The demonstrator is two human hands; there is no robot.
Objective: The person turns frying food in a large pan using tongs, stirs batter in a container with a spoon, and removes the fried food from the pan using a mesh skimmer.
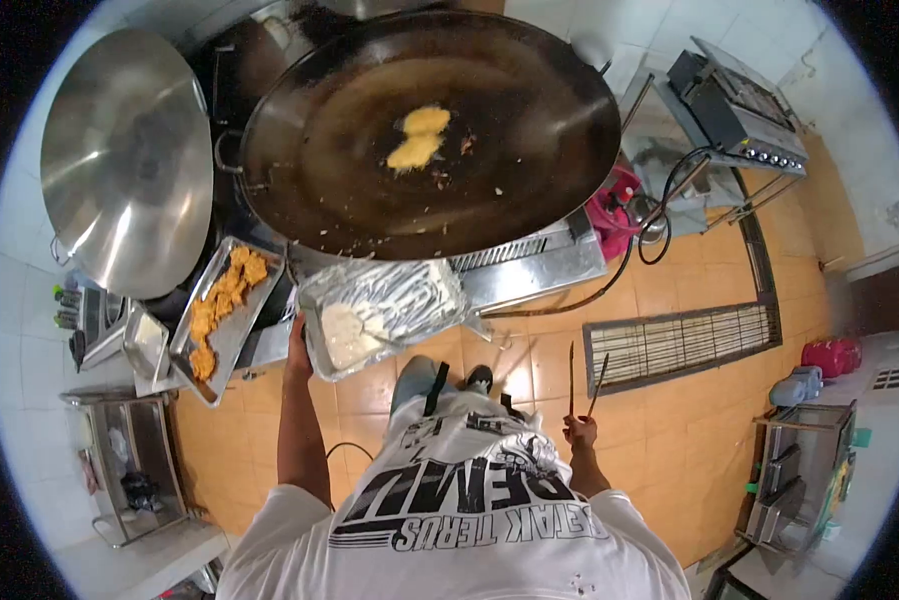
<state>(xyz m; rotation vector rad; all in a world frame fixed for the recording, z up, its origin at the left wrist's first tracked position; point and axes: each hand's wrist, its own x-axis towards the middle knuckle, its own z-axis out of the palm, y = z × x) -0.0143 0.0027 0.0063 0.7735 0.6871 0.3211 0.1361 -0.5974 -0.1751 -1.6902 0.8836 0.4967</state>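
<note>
Batter [347,333] pools in the tray [333,378] your left hand [298,350] grips by its side; yellow pieces [415,152] lie in the wok [319,185], apparently frying. Your right hand [580,431] closes its fingers around apparent tongs [571,380], prongs spread. Handling those pieces calls for a gentle pinch.

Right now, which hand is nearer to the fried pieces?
Left. The left hand is just right of the fried pieces, on the left edge of the batter tray; the right hand is much farther to the right, holding tongs.
</note>
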